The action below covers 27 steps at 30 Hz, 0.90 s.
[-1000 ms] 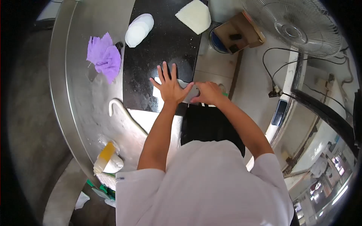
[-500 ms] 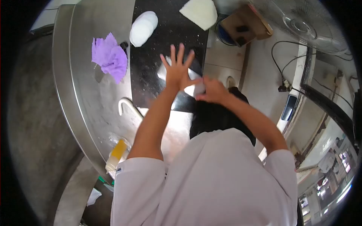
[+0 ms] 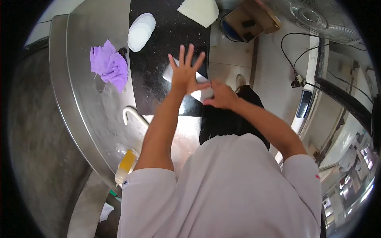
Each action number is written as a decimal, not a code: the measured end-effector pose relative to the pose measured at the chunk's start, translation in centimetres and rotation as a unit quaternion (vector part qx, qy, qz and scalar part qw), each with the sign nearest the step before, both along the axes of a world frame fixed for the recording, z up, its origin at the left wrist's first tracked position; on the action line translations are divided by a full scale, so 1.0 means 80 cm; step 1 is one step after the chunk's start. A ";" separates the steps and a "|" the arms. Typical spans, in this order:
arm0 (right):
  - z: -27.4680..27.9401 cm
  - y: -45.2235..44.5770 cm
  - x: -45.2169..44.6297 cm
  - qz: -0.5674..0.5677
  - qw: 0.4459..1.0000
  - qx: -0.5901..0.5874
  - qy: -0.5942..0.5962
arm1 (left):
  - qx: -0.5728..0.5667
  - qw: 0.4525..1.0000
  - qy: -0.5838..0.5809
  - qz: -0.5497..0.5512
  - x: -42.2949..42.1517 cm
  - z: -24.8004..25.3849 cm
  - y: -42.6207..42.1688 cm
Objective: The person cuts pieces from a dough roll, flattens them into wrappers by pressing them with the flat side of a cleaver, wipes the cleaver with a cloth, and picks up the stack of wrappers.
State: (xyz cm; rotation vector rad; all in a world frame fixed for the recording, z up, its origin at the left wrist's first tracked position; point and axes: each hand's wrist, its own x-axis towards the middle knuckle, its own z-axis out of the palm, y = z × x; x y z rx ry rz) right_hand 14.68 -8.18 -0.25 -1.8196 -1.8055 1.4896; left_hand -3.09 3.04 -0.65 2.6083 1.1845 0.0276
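Observation:
My right hand (image 3: 222,95) is closed at the near end of a cleaver (image 3: 203,95), whose broad, shiny metal blade lies low over the black board (image 3: 158,93). Its handle is hidden in my fist. Across the top of the blade my left hand (image 3: 185,75) rests with its fingers spread wide. Whatever lies beneath the blade is hidden. Farther up the board sits an overlapping stack of thin white rounds (image 3: 141,32). An off-white piece with one curved edge (image 3: 199,12) lies at the board's far right corner.
On the steel counter (image 3: 85,79) to the left lie a crumpled purple cloth (image 3: 110,66), a white curved hook-like thing (image 3: 133,113) and a squeeze bottle with yellow liquid (image 3: 127,162). A cardboard box (image 3: 254,20), a fan (image 3: 311,18) and cables stand on the right.
The whole view has shifted slightly, with counter things now farther left. Both hands keep nearly the same place on the cleaver, my left fingers still spread.

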 end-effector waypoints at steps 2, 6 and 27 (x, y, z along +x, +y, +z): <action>-0.016 -0.032 0.013 0.004 0.998 0.050 -0.026 | -0.017 1.000 0.001 -0.014 0.018 -0.004 -0.019; -0.015 0.019 0.057 0.075 0.994 0.076 -0.033 | 0.040 0.998 0.027 0.035 0.044 -0.005 0.004; 0.001 0.157 0.071 0.259 0.952 0.160 -0.039 | 0.099 0.980 -0.041 0.166 0.025 -0.018 0.047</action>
